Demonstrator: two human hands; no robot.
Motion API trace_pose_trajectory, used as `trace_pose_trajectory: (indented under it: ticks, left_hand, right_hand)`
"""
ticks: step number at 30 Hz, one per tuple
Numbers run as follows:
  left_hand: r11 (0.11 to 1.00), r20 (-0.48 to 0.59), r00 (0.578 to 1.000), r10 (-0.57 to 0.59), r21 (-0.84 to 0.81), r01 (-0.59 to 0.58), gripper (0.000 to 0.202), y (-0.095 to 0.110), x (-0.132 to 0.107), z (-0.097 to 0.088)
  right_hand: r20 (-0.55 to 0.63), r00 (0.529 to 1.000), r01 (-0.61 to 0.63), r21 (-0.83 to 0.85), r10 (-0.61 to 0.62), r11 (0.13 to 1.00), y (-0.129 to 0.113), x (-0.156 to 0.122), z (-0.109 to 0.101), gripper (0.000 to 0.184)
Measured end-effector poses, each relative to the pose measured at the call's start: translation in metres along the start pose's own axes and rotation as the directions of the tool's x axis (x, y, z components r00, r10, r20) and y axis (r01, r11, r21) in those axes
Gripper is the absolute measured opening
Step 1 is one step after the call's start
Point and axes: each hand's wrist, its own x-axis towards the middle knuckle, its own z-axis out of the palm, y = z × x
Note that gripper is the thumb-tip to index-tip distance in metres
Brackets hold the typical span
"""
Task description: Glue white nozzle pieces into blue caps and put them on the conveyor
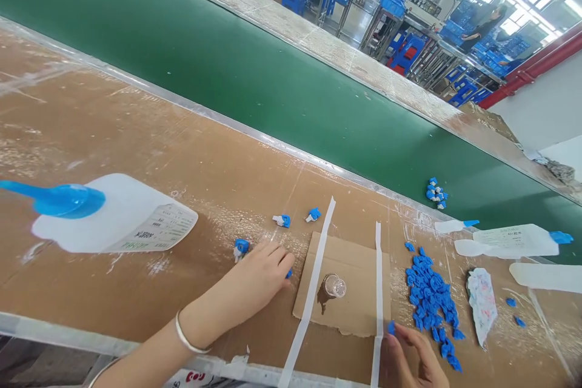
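Note:
My left hand (261, 276) is closed, palm down, just left of a taped cardboard square (354, 315). A small blue plastic part (288, 274) shows at its fingertips, the rest of it hidden. At the square's lower right corner my right hand (416, 361) pinches another small blue plastic part (391, 327) between thumb and finger. A short clear cup (335, 285) stands on the cardboard. Around my left hand lie small blue-and-white pieces (241, 247), with two more farther back. Beside my right hand spreads a pile of loose blue parts (430, 291).
A large white bottle with a blue top (150, 218) lies at left. White labelled bottles (509, 239) and a stained, crumpled white piece (482, 303) lie at right. Beyond the table edge runs a green conveyor belt (254, 79) carrying a cluster of blue-and-white pieces (436, 193).

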Motion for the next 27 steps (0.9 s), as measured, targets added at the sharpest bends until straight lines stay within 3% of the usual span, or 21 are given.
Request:
trace_pose_trajectory:
  ticks: [3, 6, 9, 11, 13, 17, 19, 21, 23, 25, 27]
  left_hand:
    - [0.914, 0.012, 1.000, -0.023, -0.404, 0.026, 0.022, 0.011, -0.007, 0.003]
    - [0.649, 0.015, 0.996, -0.084, -0.758, 0.066, 0.027, 0.022, -0.014, 0.013]
    - [0.337, 0.109, 0.971, -0.215, -0.924, 0.179, 0.024, 0.031, -0.017, 0.024]
    - [0.137, 0.195, 0.950, -0.244, -0.963, 0.233, 0.036, 0.035, -0.019, 0.026]
    - [0.011, 0.218, 0.949, -0.230, -0.974, 0.227, 0.047, 0.037, -0.021, 0.024]
    - [-0.090, 0.246, 0.947, -0.208, -0.969, 0.232, 0.055, 0.039, -0.024, 0.023]
    - [-0.120, 0.267, 0.938, -0.222, -0.962, 0.246, 0.051, 0.041, -0.024, 0.027]
    - [-0.179, 0.273, 0.930, -0.246, -0.956, 0.233, 0.047, 0.044, -0.021, 0.032]
    - [-0.299, 0.296, 0.923, -0.245, -0.929, 0.218, 0.050, 0.050, -0.017, 0.038]
    - [-0.419, 0.330, 0.917, -0.224, -0.882, 0.216, 0.058, 0.058, -0.013, 0.042]
    - [-0.485, 0.350, 0.911, -0.218, -0.849, 0.210, 0.063, 0.067, -0.010, 0.044]
  right_hand:
    - [0.098, 0.978, 0.180, 0.067, -0.186, 0.981, -0.054, 0.019, 0.017, 0.013]
    - [0.120, 0.954, 0.267, 0.070, -0.273, 0.961, -0.088, 0.037, 0.030, 0.011]
    - [0.181, 0.944, 0.279, 0.010, -0.276, 0.960, -0.099, 0.048, 0.035, 0.015]
    - [0.218, 0.939, 0.280, -0.033, -0.267, 0.959, -0.100, 0.052, 0.035, 0.021]
    - [0.247, 0.933, 0.287, -0.066, -0.263, 0.956, -0.100, 0.053, 0.035, 0.025]
    - [0.278, 0.931, 0.265, -0.076, -0.235, 0.961, -0.097, 0.052, 0.031, 0.025]
    - [0.273, 0.947, 0.190, -0.044, -0.171, 0.981, -0.091, 0.049, 0.027, 0.021]
    - [0.255, 0.965, 0.057, 0.048, -0.067, 0.997, -0.084, 0.043, 0.023, 0.018]
    - [0.247, 0.968, -0.089, 0.201, 0.037, 0.976, -0.080, 0.036, 0.021, 0.018]
    - [0.261, 0.961, -0.187, 0.359, 0.094, 0.914, -0.082, 0.027, 0.023, 0.018]
    - [0.239, 0.961, -0.241, 0.481, 0.138, 0.843, -0.090, 0.019, 0.027, 0.020]
